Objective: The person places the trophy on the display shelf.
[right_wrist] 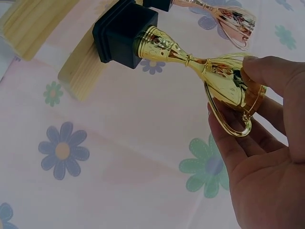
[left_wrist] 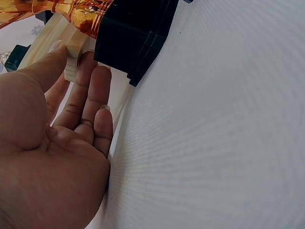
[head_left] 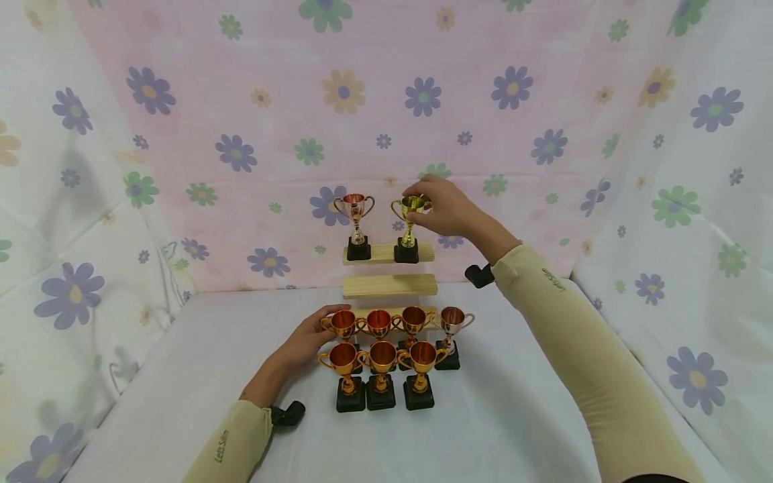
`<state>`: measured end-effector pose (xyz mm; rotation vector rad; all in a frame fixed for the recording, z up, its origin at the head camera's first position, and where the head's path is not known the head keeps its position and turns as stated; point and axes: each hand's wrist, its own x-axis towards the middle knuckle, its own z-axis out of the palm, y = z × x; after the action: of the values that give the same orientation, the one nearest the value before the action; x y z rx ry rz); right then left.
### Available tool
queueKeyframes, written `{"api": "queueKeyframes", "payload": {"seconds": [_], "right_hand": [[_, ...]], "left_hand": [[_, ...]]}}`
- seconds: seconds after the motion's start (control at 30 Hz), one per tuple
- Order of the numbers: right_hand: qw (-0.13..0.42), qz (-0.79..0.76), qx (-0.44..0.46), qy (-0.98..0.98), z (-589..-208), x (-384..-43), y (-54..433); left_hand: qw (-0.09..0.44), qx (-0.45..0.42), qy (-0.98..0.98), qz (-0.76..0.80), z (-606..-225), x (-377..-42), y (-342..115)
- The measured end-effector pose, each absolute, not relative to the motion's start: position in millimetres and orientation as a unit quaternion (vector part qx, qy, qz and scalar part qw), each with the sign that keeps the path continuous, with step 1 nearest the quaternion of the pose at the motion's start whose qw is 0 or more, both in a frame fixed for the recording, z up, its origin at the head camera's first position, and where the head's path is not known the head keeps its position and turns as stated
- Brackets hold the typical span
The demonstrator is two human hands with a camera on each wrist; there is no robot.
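The gold cup is held upright by its bowl in the right hand, its base below the grip at the right end of the top shelf, while the lowest shelf is gripped by the left hand.

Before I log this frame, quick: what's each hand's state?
Left hand: holding the end of the wooden stand.
Right hand: holding the gold trophy by its cup.
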<state>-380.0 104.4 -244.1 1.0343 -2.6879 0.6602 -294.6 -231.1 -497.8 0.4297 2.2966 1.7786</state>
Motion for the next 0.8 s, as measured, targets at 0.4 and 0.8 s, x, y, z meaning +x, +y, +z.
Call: {"api": "queueKeyframes", "payload": {"seconds": [0.4,0.8], "right_hand": [[0.099,0.236,0.346,-0.903,-247,-390,82],[0.103,0.237,0.338,-0.905,-252,-396,66]], "left_hand": [[0.103,0.160,0.770,0.609,-497,-294,-232],[0.104,0.157,0.774,0.605,-497,-295,-232]]}}
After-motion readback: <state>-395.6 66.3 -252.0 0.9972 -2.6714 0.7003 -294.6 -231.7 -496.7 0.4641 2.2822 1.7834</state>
